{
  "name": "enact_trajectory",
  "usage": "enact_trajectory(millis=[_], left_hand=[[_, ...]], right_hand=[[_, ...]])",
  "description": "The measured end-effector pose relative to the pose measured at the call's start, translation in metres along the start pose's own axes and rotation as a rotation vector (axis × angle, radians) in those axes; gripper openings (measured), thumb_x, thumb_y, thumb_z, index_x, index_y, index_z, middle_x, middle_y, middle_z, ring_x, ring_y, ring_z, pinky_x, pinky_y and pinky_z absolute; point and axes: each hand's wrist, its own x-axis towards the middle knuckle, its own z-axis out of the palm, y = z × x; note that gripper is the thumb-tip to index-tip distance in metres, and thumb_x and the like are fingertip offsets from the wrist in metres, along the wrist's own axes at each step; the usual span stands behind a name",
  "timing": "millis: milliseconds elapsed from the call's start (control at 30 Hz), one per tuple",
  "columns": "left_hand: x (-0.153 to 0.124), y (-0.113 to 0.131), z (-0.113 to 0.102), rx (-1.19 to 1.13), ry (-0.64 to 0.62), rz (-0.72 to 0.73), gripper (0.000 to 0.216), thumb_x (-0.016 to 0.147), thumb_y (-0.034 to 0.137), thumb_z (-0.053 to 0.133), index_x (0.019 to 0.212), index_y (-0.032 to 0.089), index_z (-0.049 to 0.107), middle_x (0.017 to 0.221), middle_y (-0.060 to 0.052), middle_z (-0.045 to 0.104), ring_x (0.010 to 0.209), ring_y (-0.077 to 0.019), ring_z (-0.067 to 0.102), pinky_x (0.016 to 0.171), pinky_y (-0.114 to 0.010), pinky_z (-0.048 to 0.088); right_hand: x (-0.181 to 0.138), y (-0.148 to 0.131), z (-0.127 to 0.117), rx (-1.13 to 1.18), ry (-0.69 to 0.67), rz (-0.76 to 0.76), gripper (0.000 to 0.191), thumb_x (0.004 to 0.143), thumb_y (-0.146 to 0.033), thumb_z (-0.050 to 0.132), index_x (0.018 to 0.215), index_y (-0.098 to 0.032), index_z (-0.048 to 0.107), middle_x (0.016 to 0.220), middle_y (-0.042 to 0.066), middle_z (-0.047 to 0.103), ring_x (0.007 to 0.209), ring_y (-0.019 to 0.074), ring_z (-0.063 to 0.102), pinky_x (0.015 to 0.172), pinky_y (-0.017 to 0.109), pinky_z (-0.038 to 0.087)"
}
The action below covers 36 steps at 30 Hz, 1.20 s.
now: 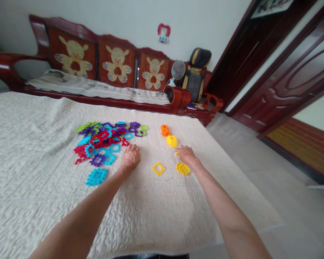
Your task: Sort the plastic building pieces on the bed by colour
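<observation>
My left hand point(131, 156) rests on the cloth, its fingers curled down beside a mixed pile of toothed plastic building pieces point(98, 138). Whatever may be under those fingers is hidden. My right hand point(187, 154) is closed, and a bit of a yellow building piece point(176, 153) shows at its fingertips. Just beyond it sits a stack of yellow pieces point(172, 141), with orange pieces point(165, 130) behind. Nearer to me, below the right hand, lies another yellow stack point(183, 168). A single yellow square frame point(158, 168) lies between my hands.
Blue square pieces point(96, 177) lie apart, left of my left forearm. A quilted cream cloth point(156, 216) covers the table. Behind it stand a wooden sofa point(175, 99) with bear-patterned cushions point(117, 64), a small fan point(178, 70) and a chair point(214, 102). Tiled floor point(248, 158) lies right.
</observation>
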Motion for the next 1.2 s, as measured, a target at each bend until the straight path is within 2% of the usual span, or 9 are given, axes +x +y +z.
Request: enact_trajectory(millis=[133, 267, 400, 467, 633, 800, 933, 1033, 1200], left_hand=[[-0.001, -0.001, 0.002, -0.01, 0.0, -0.002, 0.022, 0.091, 0.014, 0.042, 0.089, 0.019, 0.064, 0.099, -0.014, 0.065, 0.103, -0.0282, 0.057, 0.097, -0.044, 0.047], [-0.001, -0.001, 0.003, 0.007, 0.004, -0.001, 0.023, 0.091, 0.014, 0.042, 0.091, 0.019, 0.064, 0.099, -0.014, 0.065, 0.103, -0.0278, 0.057, 0.097, -0.044, 0.047], [0.0, -0.001, 0.001, -0.008, -0.003, 0.001, 0.024, 0.091, 0.012, 0.041, 0.09, 0.019, 0.064, 0.1, -0.014, 0.066, 0.103, -0.0285, 0.057, 0.098, -0.045, 0.046], [0.0, 0.0, -0.001, -0.02, -0.01, -0.002, 0.025, 0.091, 0.012, 0.04, 0.089, 0.019, 0.064, 0.1, -0.015, 0.066, 0.103, -0.0291, 0.057, 0.097, -0.045, 0.046], [0.001, 0.002, -0.006, -0.065, -0.017, -0.02, 0.022, 0.09, 0.013, 0.043, 0.088, 0.019, 0.064, 0.099, -0.014, 0.065, 0.103, -0.0291, 0.057, 0.097, -0.045, 0.046], [0.0, 0.003, -0.007, -0.02, -0.027, -0.004, 0.022, 0.091, 0.014, 0.042, 0.088, 0.019, 0.064, 0.099, -0.014, 0.065, 0.101, -0.029, 0.057, 0.097, -0.044, 0.046], [0.0, 0.003, -0.006, 0.028, -0.019, -0.004, 0.021, 0.09, 0.013, 0.044, 0.089, 0.019, 0.065, 0.1, -0.014, 0.066, 0.102, -0.0289, 0.057, 0.095, -0.043, 0.047], [0.001, 0.004, -0.007, 0.031, -0.031, -0.002, 0.022, 0.091, 0.014, 0.044, 0.09, 0.018, 0.065, 0.1, -0.014, 0.067, 0.103, -0.029, 0.058, 0.094, -0.043, 0.048], [0.001, 0.005, -0.01, 0.048, -0.05, -0.017, 0.024, 0.092, 0.013, 0.043, 0.093, 0.016, 0.067, 0.103, -0.014, 0.067, 0.105, -0.0292, 0.057, 0.096, -0.041, 0.047]], right_hand=[[0.006, -0.012, 0.008, 0.028, 0.003, -0.029, 0.043, 0.087, -0.004, 0.043, 0.115, -0.027, 0.068, 0.114, 0.012, 0.067, 0.106, 0.028, 0.059, 0.096, 0.046, 0.042], [0.004, -0.015, 0.017, 0.082, 0.057, -0.065, 0.048, 0.087, -0.003, 0.041, 0.128, -0.02, 0.059, 0.126, 0.014, 0.062, 0.11, 0.0255, 0.057, 0.096, 0.039, 0.044], [-0.002, -0.008, 0.027, 0.188, 0.235, -0.187, 0.038, 0.084, -0.007, 0.048, 0.119, -0.015, 0.06, 0.123, 0.013, 0.06, 0.118, 0.0229, 0.054, 0.105, 0.035, 0.042], [-0.005, -0.007, 0.03, 0.197, 0.286, -0.153, 0.027, 0.087, -0.013, 0.05, 0.11, -0.015, 0.063, 0.117, 0.013, 0.061, 0.116, 0.0236, 0.055, 0.104, 0.035, 0.043], [-0.004, -0.009, 0.024, 0.075, 0.193, 0.009, 0.023, 0.092, -0.016, 0.046, 0.101, -0.015, 0.067, 0.11, 0.013, 0.065, 0.11, 0.0236, 0.058, 0.1, 0.033, 0.044], [0.0, 0.002, 0.015, 0.046, 0.033, 0.023, 0.017, 0.085, -0.014, 0.055, 0.087, -0.017, 0.071, 0.101, 0.011, 0.069, 0.097, 0.024, 0.064, 0.087, 0.031, 0.047], [0.0, 0.008, 0.016, 0.064, 0.023, -0.018, 0.031, 0.081, -0.01, 0.058, 0.107, -0.02, 0.071, 0.123, 0.008, 0.065, 0.113, 0.0201, 0.061, 0.096, 0.027, 0.045], [-0.003, 0.006, 0.019, 0.078, 0.069, 0.012, 0.046, 0.082, -0.013, 0.059, 0.128, -0.017, 0.062, 0.135, 0.012, 0.058, 0.123, 0.0202, 0.056, 0.103, 0.028, 0.042], [-0.005, 0.005, 0.022, 0.136, 0.047, 0.241, 0.052, 0.081, -0.033, 0.068, 0.127, -0.012, 0.062, 0.123, 0.017, 0.061, 0.118, 0.0281, 0.059, 0.102, 0.034, 0.044]])
